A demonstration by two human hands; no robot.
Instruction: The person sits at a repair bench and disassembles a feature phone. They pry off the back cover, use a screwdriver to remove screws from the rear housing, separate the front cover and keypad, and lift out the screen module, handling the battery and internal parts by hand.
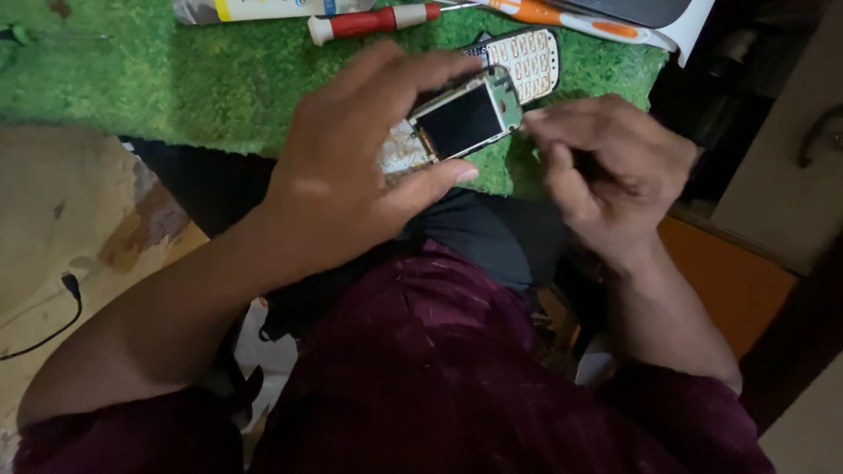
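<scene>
My left hand (351, 167) grips an opened small keypad phone (461, 118), its dark screen and green circuit board exposed, held over the edge of a green grass-like mat (176, 79). My right hand (606, 167) is curled beside the phone's right end, with thumb and fingertips pinched at its corner; whether they hold a small part is hidden. A separate phone front cover with pale keys (531, 57) lies on the mat just behind the held phone.
A red-handled screwdriver (373, 22) and an orange-handled tool (562, 17) lie at the mat's far edge, next to a white tube (263, 9). A black cable (53, 325) trails on the floor at left. My dark red sleeves fill the foreground.
</scene>
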